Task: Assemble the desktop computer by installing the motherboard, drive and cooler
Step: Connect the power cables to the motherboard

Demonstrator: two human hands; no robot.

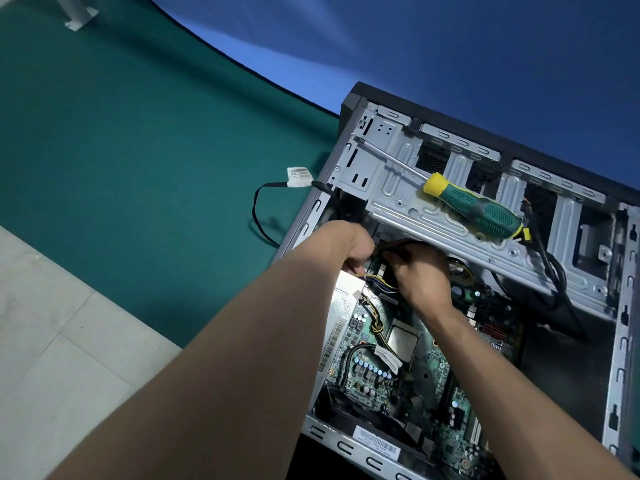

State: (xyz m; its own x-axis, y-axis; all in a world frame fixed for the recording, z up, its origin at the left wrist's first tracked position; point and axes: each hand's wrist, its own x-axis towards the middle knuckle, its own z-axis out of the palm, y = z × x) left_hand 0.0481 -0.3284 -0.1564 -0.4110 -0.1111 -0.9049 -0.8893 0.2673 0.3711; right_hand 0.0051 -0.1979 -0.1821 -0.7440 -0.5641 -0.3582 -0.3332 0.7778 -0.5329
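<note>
Motherboard point(408, 372) sitting in case point(620, 341), nearest, below wrists; cooler not yet fitted, CPU socket point(404, 339) bare

Working on cable hookup, judging by wire bundle point(377, 284)

Left hand point(349, 244) curling around wires, right hand point(420, 275) pinching connector just beside; exact pinch hidden

Next calling for aligning, pressing plug home

Screwdriver point(474, 206) lying beyond fingers on drive cage point(398, 199)

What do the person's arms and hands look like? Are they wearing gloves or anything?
No gloves. Both the left hand and the right hand are bare, and both forearms are bare as far as the picture shows. No sleeves, watch, rings or bracelets can be seen.
</note>
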